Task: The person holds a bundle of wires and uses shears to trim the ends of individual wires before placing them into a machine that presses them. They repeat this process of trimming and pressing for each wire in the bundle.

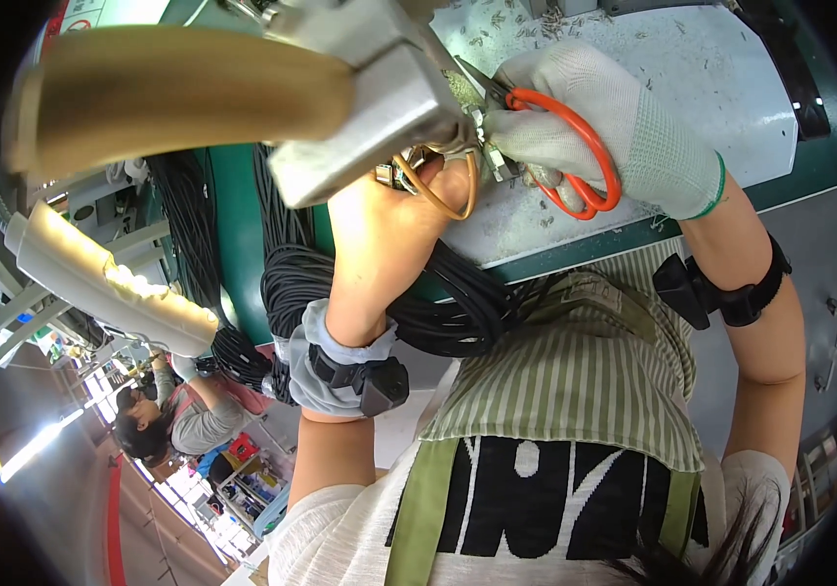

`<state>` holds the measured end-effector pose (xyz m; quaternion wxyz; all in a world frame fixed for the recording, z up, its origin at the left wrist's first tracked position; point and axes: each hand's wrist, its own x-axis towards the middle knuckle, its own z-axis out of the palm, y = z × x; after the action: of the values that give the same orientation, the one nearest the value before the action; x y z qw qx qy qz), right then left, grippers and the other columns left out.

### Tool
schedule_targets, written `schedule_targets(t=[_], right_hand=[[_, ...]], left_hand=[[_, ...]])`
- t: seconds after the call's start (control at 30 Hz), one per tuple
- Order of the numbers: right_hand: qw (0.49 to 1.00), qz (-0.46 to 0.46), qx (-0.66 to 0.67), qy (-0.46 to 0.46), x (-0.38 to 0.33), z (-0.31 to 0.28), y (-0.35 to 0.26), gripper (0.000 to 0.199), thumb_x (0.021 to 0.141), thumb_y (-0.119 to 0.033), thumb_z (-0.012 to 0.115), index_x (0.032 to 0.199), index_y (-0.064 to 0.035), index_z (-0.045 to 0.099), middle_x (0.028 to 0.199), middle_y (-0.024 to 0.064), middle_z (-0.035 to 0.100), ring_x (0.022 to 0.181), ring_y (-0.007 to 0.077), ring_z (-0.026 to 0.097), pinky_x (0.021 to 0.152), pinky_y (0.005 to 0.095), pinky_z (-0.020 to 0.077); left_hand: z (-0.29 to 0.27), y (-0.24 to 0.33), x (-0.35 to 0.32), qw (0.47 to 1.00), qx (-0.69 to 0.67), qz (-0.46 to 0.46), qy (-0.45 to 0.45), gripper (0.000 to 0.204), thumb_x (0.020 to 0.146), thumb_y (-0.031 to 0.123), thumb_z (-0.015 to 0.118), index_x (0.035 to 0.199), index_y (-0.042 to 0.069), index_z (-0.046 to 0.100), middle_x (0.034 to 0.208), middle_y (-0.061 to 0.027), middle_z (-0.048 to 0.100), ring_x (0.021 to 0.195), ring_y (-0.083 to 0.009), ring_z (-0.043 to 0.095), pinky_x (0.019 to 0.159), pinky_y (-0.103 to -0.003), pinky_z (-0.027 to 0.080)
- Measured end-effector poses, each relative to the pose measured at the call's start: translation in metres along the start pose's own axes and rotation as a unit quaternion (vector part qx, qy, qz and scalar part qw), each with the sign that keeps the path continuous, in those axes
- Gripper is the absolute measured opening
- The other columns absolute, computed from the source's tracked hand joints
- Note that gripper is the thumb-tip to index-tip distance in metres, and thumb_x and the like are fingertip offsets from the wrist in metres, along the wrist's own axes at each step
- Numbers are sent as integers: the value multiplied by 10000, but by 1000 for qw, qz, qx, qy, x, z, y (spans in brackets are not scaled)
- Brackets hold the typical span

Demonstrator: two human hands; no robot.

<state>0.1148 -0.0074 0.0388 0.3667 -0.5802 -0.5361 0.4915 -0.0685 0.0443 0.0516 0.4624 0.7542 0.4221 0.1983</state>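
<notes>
A worker trimmed wire ends at a bench.

The gloved right hand [614, 127] gripped orange-handled scissors [565, 146], blades at the wire ends pinched in the bare left hand [418, 195] beside a metal fixture [379, 107]. Clippings littered the white bench top [721, 88]; black cable coils [418, 303] hung below, apparently unfinished.

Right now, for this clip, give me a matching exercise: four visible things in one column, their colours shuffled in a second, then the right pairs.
Things:
1. scissors handles
2. glove on the right hand
3. cable bundle
4. apron

Colours:
A. black
B. green and white stripes
C. orange-red
D. white

Pairs: 1-C, 2-D, 3-A, 4-B. The right hand holds the scissors; the bare left hand pinches an amber wire loop beside the blades.
</notes>
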Motion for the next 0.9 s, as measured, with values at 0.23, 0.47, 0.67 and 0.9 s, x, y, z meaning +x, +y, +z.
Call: schedule_targets(t=[0.23,0.47,0.67,0.9], right_hand=[[995,-74,57,40,1,8,3,252,820,-185,589,686,22,542,496,78,540,432,148,561,409,266,432],[999,-37,4,25,0,3,5,260,836,-197,585,691,14,542,509,80,549,432,143,559,410,266,432],[947,-308,-68,59,2,7,29,264,847,-217,576,708,6,547,527,65,546,410,122,518,401,259,414],[981,-94,-46,162,-65,-8,26,236,870,-226,569,851,9,561,552,25,508,432,81,476,419,235,378]], left_hand=[[3,1,2,998,-31,39,28,84,736,31,627,669,14,578,591,45,496,540,-43,441,494,-210,349],[-8,-2,3,998,23,-64,-14,217,750,111,704,889,-42,636,753,-50,643,664,-77,579,626,-231,496],[-16,-23,0,972,-202,-71,-97,114,842,66,585,894,-36,584,660,-48,588,560,-80,536,523,-231,452],[-17,-22,-40,957,-279,-55,57,114,907,56,518,995,-17,517,723,-56,574,537,-90,515,485,-226,410]])
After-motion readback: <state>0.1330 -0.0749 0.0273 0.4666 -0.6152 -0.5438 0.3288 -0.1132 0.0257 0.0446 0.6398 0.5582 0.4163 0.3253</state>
